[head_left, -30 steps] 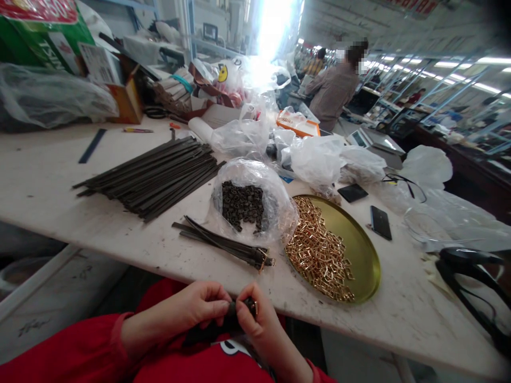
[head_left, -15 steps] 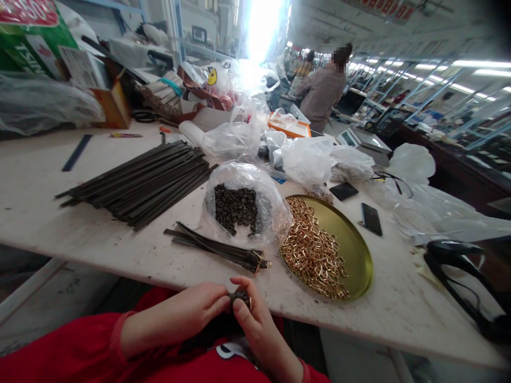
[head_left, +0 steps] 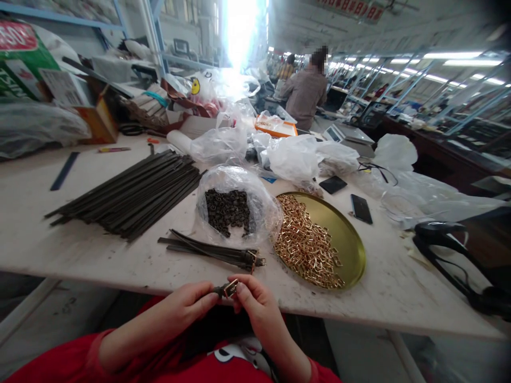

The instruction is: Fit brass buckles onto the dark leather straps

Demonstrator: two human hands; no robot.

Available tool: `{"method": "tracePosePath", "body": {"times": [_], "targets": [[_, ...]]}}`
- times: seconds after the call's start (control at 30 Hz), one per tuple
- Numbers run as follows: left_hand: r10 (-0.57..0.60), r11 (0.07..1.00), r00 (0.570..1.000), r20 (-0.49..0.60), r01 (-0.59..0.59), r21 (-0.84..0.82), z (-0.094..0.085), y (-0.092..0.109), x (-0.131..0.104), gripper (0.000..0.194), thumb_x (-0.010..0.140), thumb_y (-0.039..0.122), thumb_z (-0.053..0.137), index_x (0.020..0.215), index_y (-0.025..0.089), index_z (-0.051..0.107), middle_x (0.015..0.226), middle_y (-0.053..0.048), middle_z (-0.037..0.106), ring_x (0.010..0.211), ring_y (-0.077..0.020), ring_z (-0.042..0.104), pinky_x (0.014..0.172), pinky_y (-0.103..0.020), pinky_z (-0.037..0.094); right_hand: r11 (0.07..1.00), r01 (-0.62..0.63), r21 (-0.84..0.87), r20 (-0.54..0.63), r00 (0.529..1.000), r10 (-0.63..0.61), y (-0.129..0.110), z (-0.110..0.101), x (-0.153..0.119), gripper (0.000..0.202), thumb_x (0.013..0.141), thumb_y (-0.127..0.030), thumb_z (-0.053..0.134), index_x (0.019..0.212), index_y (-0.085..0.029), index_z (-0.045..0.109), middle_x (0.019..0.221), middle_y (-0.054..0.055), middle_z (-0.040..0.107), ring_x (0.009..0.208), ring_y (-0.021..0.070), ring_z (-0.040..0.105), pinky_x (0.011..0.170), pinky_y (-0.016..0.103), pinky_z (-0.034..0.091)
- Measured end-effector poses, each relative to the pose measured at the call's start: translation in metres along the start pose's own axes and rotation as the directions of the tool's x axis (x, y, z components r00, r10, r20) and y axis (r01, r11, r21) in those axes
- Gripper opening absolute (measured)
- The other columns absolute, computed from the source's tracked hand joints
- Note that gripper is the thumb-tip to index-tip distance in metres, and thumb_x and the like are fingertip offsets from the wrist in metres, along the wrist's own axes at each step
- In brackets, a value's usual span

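Between my hands, at the table's front edge, is a dark strap (head_left: 219, 290) with a gold buckle (head_left: 230, 288) at its end. My left hand (head_left: 194, 304) pinches the strap just left of the buckle. Thumb and fingers of my right hand (head_left: 253, 298) close on the buckle's right side. Just beyond lie a few buckled straps (head_left: 215, 251). Behind them, an open clear plastic bag (head_left: 261, 205) holds small dark loops (head_left: 227, 210). A gold round tray (head_left: 347, 239) to the right bears a heap of gold buckles (head_left: 305, 244).
A pile of long dark straps (head_left: 131, 191) covers the table's left side. Plastic bags (head_left: 295, 157) crowd the back. A phone (head_left: 361, 208) and a black flat square (head_left: 332, 184) lie right of the tray. A person (head_left: 305, 93) stands in the background.
My hands have moved slightly apart and up, and the gold buckle on the strap now shows between them. The camera view has shifted a little to the right.
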State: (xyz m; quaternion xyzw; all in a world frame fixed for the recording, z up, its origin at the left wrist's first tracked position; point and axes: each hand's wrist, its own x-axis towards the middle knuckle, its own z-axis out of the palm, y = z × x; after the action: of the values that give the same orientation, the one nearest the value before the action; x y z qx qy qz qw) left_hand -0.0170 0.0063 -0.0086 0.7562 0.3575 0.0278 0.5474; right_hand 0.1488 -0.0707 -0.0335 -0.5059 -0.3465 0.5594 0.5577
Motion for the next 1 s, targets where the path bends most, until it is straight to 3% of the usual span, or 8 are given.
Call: {"method": "tracePosePath", "body": {"times": [0.27, 0.47, 0.53, 0.63, 0.73, 0.83, 0.9, 1.0], "targets": [[0.001, 0.997, 1.000, 0.017, 0.000, -0.075, 0.005, 0.006, -0.001, 0.041, 0.085, 0.050, 0.037, 0.088, 0.017, 0.061, 0.083, -0.002, 0.063, 0.078, -0.0187, 0.053, 0.070, -0.025, 0.044, 0.997, -0.032, 0.068, 0.042, 0.999, 0.030, -0.004, 0.004, -0.005, 0.039, 0.069, -0.039, 0.064, 0.101, -0.017, 0.057, 0.077, 0.000, 0.059, 0.062, 0.0102, 0.052, 0.060, 0.024, 0.042], [-0.032, 0.997, 0.999, 0.021, 0.033, -0.070, 0.010, 0.004, -0.002, 0.040, 0.083, 0.050, 0.038, 0.083, 0.015, 0.059, 0.079, -0.001, 0.061, 0.075, -0.0182, 0.052, 0.068, -0.025, 0.043, 0.995, 0.053, -0.088, 0.072, 0.996, -0.047, 0.007, 0.003, -0.006, 0.023, 0.077, -0.032, 0.055, 0.095, -0.019, 0.050, 0.074, -0.002, 0.054, 0.065, 0.0112, 0.052, 0.060, 0.024, 0.041], [-0.057, 0.998, 0.998, 0.008, 0.058, -0.035, 0.012, 0.004, -0.003, 0.040, 0.083, 0.049, 0.038, 0.080, 0.014, 0.059, 0.076, -0.002, 0.060, 0.072, -0.0178, 0.052, 0.065, -0.024, 0.042, 0.964, 0.124, -0.236, 0.081, 0.991, -0.108, 0.007, 0.001, -0.007, 0.029, 0.076, -0.030, 0.058, 0.101, -0.019, 0.049, 0.079, 0.000, 0.055, 0.069, 0.0126, 0.053, 0.063, 0.025, 0.042], [-0.055, 0.998, 0.998, 0.031, 0.054, 0.041, 0.010, 0.007, -0.004, 0.037, 0.084, 0.044, 0.039, 0.078, 0.014, 0.060, 0.075, -0.001, 0.061, 0.070, -0.0172, 0.052, 0.062, -0.023, 0.040, 0.756, 0.348, -0.555, 0.222, 0.937, -0.269, 0.003, -0.002, -0.008, 0.033, 0.072, -0.025, 0.065, 0.103, -0.019, 0.054, 0.090, 0.003, 0.055, 0.080, 0.0161, 0.053, 0.069, 0.028, 0.042], [-0.007, 0.984, 0.997, 0.074, -0.007, 0.179, -0.003, 0.011, -0.001, 0.039, 0.087, 0.044, 0.037, 0.075, 0.016, 0.061, 0.071, 0.000, 0.062, 0.067, -0.0165, 0.053, 0.058, -0.023, 0.038, 0.523, 0.506, -0.686, 0.402, 0.862, -0.308, -0.005, -0.006, -0.001, 0.016, 0.081, -0.028, 0.058, 0.094, -0.020, 0.059, 0.084, 0.004, 0.059, 0.078, 0.0171, 0.054, 0.067, 0.027, 0.041], [0.034, 0.892, 0.996, -0.088, 0.010, 0.452, -0.019, 0.010, 0.013, 0.036, 0.087, 0.042, 0.039, 0.073, 0.017, 0.061, 0.068, -0.001, 0.061, 0.064, -0.0176, 0.054, 0.057, -0.024, 0.036, 0.332, 0.503, -0.798, 0.384, 0.848, -0.365, -0.011, -0.015, 0.016, 0.012, 0.083, -0.026, 0.055, 0.091, -0.018, 0.060, 0.080, 0.005, 0.062, 0.076, 0.0195, 0.055, 0.066, 0.030, 0.041], [0.154, 0.799, 0.964, -0.215, 0.007, 0.602, -0.025, 0.007, 0.027, 0.028, 0.088, 0.035, 0.041, 0.079, 0.017, 0.062, 0.075, -0.004, 0.062, 0.071, -0.0194, 0.056, 0.064, -0.027, 0.039, 0.218, 0.456, -0.863, 0.342, 0.844, -0.412, -0.012, -0.022, 0.031, 0.012, 0.084, -0.022, 0.051, 0.092, -0.018, 0.060, 0.083, 0.007, 0.063, 0.078, 0.0213, 0.056, 0.068, 0.033, 0.042], [0.340, 0.670, 0.906, -0.252, -0.046, 0.741, -0.030, 0.002, 0.049, 0.023, 0.088, 0.023, 0.042, 0.082, 0.017, 0.063, 0.084, -0.007, 0.062, 0.081, -0.0214, 0.057, 0.075, -0.031, 0.041, 0.060, 0.374, -0.926, 0.304, 0.829, -0.470, -0.004, -0.028, 0.053, 0.021, 0.083, -0.021, 0.052, 0.102, -0.020, 0.059, 0.095, 0.009, 0.063, 0.086, 0.0252, 0.057, 0.075, 0.037, 0.043]]}}
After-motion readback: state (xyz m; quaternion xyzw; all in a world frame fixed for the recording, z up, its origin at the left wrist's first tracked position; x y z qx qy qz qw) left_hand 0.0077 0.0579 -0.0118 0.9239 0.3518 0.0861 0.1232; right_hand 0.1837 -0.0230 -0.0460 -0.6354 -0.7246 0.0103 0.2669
